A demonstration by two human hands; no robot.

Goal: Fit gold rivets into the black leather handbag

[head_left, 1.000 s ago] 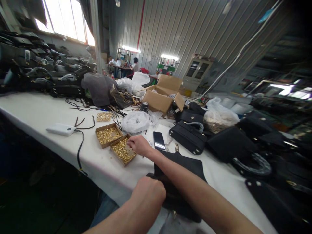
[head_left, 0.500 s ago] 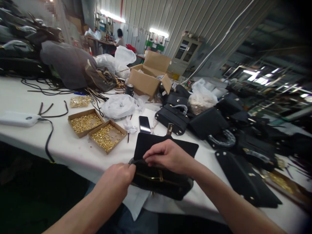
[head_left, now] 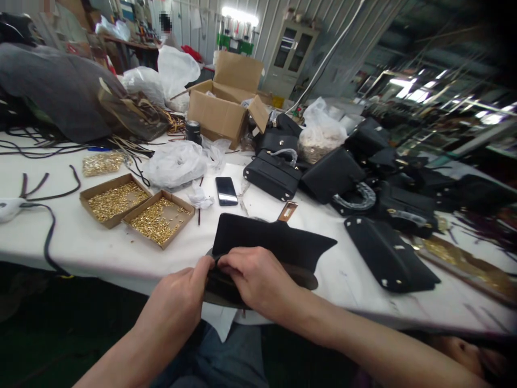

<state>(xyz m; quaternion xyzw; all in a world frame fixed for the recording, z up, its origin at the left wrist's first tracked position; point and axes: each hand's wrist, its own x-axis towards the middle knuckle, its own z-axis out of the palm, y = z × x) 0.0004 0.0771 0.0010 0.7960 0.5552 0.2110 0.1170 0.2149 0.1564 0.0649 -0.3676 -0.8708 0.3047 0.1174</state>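
Observation:
A black leather handbag (head_left: 274, 242) lies open at the table's front edge, its flap spread flat toward the back. My left hand (head_left: 177, 302) grips the bag's near left rim, fingers curled. My right hand (head_left: 254, 277) pinches the same rim just beside it, fingers pressed together on the leather. Two shallow cardboard trays of small gold metal parts (head_left: 157, 218) sit to the left of the bag. A tan strap tab (head_left: 287, 211) pokes out behind the flap.
A phone (head_left: 226, 190) lies face up behind the bag, near a white plastic bag (head_left: 175, 161). Several black handbags (head_left: 272, 175) crowd the right side. An open cardboard box (head_left: 222, 110) stands at the back. A white power bank (head_left: 8, 207) with cable sits far left.
My right hand left the tray of gold parts and came back to the bag's rim. My left hand shifted from the bag's top to its left rim. The view swung right and down.

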